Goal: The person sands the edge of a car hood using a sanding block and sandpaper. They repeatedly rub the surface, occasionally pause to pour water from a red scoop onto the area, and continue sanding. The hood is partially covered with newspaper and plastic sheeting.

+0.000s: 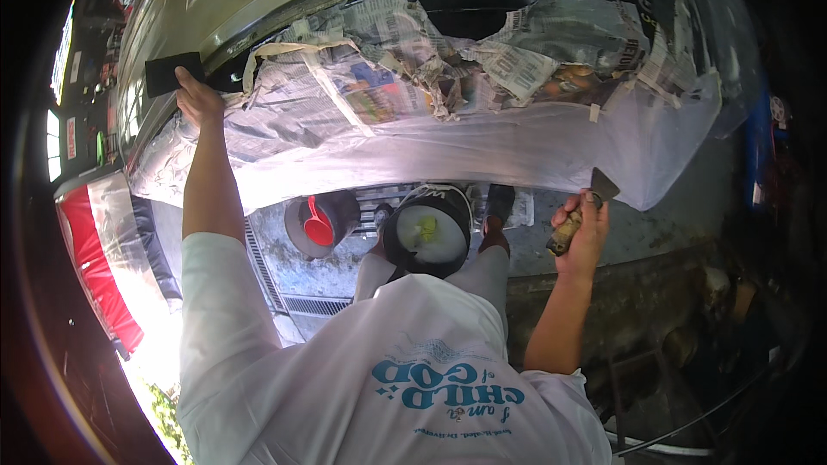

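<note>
Left arm [213, 181] stretched forward, left hand [198, 99] gripping; right arm [562, 319] less extended, right hand [584, 232] curled

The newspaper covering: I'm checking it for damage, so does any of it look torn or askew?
Yes. The newspaper covering is torn: ragged scraps hang near its middle, with a dark gap above them. Near the left hand, a beige strip of tape bends and appears partly loose rather than flat.

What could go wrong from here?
The triangular-bladed metal scraper in the right hand could snag the nearby translucent plastic sheeting. The ragged grey newspaper, already torn, might rip further. The round black bucket of cloudy liquid between the legs could get knocked and spill.
</note>
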`<state>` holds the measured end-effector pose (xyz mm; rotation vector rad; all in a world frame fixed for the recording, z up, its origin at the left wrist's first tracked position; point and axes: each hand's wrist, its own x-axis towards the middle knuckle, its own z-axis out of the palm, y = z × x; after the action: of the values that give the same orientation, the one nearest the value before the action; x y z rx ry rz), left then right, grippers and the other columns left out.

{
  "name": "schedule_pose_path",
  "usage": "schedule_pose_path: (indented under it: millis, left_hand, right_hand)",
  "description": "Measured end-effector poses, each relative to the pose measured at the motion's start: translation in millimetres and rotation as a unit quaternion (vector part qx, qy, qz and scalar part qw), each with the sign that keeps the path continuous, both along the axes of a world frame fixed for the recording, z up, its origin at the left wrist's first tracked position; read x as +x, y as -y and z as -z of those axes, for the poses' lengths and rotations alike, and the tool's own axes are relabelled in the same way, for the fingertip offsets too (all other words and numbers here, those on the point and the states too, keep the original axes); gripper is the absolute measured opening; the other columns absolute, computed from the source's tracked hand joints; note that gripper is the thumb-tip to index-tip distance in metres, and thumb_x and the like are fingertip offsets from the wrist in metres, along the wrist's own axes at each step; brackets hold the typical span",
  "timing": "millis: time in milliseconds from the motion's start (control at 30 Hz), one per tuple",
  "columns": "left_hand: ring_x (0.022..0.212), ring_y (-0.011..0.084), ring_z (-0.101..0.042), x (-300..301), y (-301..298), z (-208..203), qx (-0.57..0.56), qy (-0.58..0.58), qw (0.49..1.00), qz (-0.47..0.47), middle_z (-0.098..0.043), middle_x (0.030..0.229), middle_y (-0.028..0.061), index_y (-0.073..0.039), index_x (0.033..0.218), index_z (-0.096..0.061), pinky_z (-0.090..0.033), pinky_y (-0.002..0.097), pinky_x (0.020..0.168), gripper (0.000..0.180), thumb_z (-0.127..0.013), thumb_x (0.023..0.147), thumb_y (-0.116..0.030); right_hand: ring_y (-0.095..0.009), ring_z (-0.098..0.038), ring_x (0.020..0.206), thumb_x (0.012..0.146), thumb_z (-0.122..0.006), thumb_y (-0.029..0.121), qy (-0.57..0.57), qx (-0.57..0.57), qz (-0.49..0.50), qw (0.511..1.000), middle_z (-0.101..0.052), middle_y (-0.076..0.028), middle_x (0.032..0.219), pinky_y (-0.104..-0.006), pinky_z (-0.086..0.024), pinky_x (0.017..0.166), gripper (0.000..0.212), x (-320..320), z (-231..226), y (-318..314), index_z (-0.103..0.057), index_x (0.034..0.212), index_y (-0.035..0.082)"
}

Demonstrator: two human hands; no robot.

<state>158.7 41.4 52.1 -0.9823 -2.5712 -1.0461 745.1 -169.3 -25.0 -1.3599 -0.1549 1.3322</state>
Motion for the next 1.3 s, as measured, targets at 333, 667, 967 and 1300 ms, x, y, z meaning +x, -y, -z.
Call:
schedule_pose_path:
  millis: [333, 667, 967, 1300]
  left_hand:
    - [0.117, 0.0497, -0.054, 0.7, -5.3, 2.5, 0.02, -0.04, 0.999, 0.013, -0.059, 0.119, 0.0388, 0.017, 0.111, -0.063, -0.037, 0.0531, 0.104, 0.1, -0.025, 0.096, -0.074]
    - [0.117, 0.0478, -0.056, 13.4, 1.0, -3.7, 0.017, -0.006, 1.0, 0.022, -0.063, 0.119, 0.0346, 0.012, 0.112, -0.067, -0.04, 0.051, 0.102, 0.094, -0.029, 0.096, -0.073]
    - [0.114, 0.046, -0.06, 5.7, 1.0, 1.5, -0.011, -0.009, 1.0, 0.013, -0.067, 0.115, 0.0286, 0.005, 0.109, -0.071, -0.043, 0.0502, 0.1, 0.082, -0.03, 0.099, -0.065]
    - [0.119, 0.0465, -0.057, 12.3, 5.6, -14.1, -0.024, 0.008, 1.0, 0.005, -0.066, 0.118, 0.0293, 0.0, 0.119, -0.069, -0.04, 0.0507, 0.103, 0.079, -0.024, 0.098, -0.062]
  right_hand:
    - [-0.016, -0.052, 0.052, 0.105, -0.051, 0.025, 0.012, -0.006, 0.002, 1.0, -0.052, -0.006, 0.072, -0.0292, -0.043, 0.046, 0.019, -11.4, -1.7, -23.3, -0.048, 0.111, 0.007]
    - [-0.014, -0.056, 0.057, 0.106, -0.048, 0.026, 0.26, 0.239, -0.134, 0.926, -0.059, -0.006, 0.076, -0.0284, -0.046, 0.051, 0.024, -75.0, -107.3, -118.0, -0.048, 0.116, 0.004]
    - [-0.028, -0.063, 0.066, 0.102, -0.054, 0.044, 0.717, 0.193, -0.384, 0.549, -0.063, -0.014, 0.071, -0.0402, -0.048, 0.066, 0.041, -68.6, -138.9, -253.6, -0.06, 0.117, 0.006]
    - [-0.043, -0.066, 0.078, 0.098, -0.055, 0.04, 0.82, 0.181, -0.411, 0.354, -0.069, -0.019, 0.079, -0.0505, -0.051, 0.068, 0.032, -82.5, -128.9, -284.6, -0.063, 0.11, 0.011]
